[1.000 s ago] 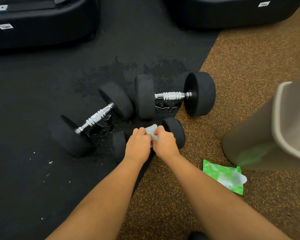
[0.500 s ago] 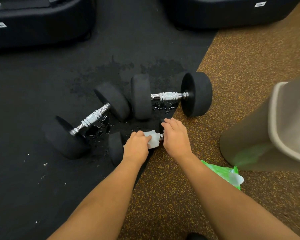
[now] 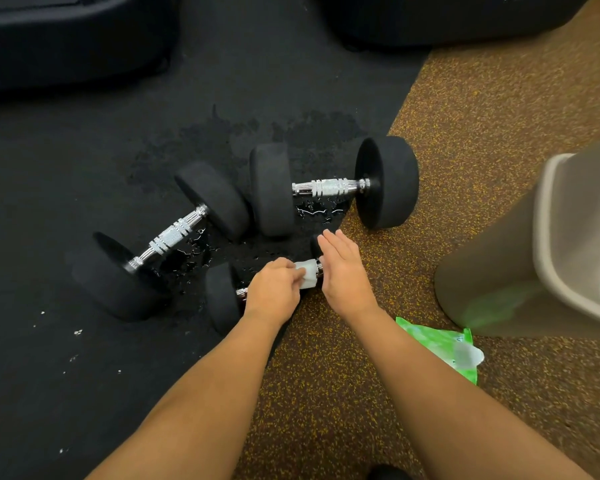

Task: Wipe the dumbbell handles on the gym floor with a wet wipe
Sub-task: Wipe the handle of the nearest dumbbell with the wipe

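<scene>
The left hand's [image 3: 274, 289] grip pinches the wet wipe [image 3: 307, 277] round the handle of the nearest dumbbell [image 3: 222, 296] on the gym floor [image 3: 326, 375]; the right hand [image 3: 342, 271] lies spread, fingers straight, over its right head. Steadied by a flat palm only, the dumbbell could roll on the wet black mat [image 3: 84, 168], and the wipe could miss the handle's underside.
</scene>
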`<state>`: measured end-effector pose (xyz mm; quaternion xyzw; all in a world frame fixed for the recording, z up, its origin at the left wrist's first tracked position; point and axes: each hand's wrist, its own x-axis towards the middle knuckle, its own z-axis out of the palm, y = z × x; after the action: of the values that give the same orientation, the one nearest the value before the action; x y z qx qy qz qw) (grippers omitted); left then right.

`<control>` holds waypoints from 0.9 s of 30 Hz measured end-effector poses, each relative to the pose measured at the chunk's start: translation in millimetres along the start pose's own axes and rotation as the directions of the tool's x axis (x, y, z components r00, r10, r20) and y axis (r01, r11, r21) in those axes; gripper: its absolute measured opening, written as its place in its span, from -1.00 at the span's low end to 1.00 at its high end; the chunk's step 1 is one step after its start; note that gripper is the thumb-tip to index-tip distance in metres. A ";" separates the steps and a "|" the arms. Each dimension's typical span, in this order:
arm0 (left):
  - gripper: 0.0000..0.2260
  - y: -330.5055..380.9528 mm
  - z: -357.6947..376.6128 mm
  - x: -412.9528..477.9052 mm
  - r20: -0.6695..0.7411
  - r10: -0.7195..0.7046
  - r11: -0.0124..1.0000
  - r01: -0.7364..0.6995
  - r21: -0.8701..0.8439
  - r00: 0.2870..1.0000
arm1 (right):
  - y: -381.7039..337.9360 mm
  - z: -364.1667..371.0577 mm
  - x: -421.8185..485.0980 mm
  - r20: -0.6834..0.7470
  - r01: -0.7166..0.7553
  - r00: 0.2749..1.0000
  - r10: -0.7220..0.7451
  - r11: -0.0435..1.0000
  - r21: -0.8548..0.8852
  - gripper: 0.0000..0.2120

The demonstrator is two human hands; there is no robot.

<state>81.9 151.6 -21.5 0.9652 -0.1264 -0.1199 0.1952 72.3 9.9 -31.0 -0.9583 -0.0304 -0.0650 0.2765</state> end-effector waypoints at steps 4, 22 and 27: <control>-0.74 9.9 3.1 8.4 0.014 0.033 0.999 -0.033 0.005 0.999 | 2.7 2.0 0.4 0.014 -0.004 1.000 0.004 1.000 0.004 -0.62; -0.75 -3.6 3.1 2.6 0.033 0.077 0.995 -0.079 0.067 0.997 | 1.1 2.4 1.6 0.035 -0.021 0.999 0.022 1.000 -0.022 -0.59; -0.76 -1.1 7.0 0.5 0.014 0.137 0.988 -0.138 0.077 0.990 | 2.1 4.2 0.0 0.023 -0.024 0.999 0.025 1.000 -0.018 -0.61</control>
<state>80.6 150.0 -28.3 0.9605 -0.1979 -0.1054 0.1649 73.0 10.4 -35.6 -0.9617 -0.0213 -0.0506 0.2685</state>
